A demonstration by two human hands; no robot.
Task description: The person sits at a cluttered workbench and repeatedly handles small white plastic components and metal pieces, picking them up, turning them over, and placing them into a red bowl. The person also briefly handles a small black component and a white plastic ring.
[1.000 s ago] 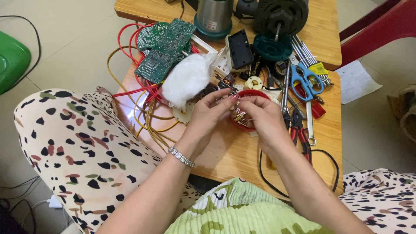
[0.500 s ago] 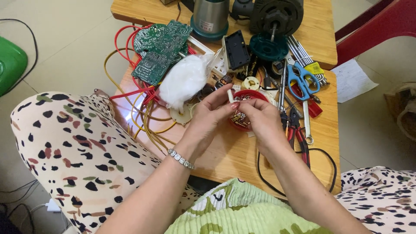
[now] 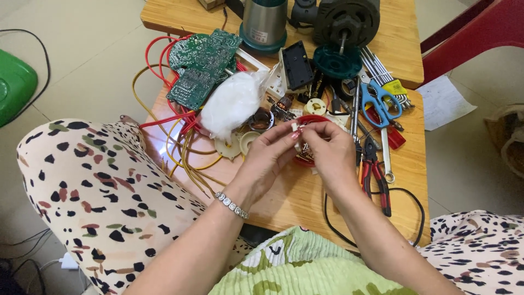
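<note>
**benchnewbie:** What's going on with the hands here? Looks fiddly.

**oldsolder:** Both are pinched shut on one tiny white piece (image 3: 296,127), probably a small connector, though it's too small to be sure. The left hand (image 3: 271,150) nips it between thumb and fingertip, and the right hand (image 3: 326,147) closes in from the other side, fingers curled tight. It's held just above the red round tray (image 3: 303,159), about mid-bench and a bit toward the near edge.

**benchnewbie:** Tips for doing that well?

**oldsolder:** I'd say keep it low over that tray so a dropped bit lands inside, not among the yellow wires (image 3: 185,158) toward the left edge. Wrists braced on the bench (image 3: 284,199), small fingertip moves, no yanking. The pliers (image 3: 376,175) lie just right of the right hand if fingers slip.

**benchnewbie:** Which way does the piece point?

**oldsolder:** Hard to tell. What shows looks slightly taller than wide, so I'd guess its long axis runs roughly from the near edge toward the far edge, top end toward the circuit board (image 3: 201,68) side. Fingers hide the rest.
</note>
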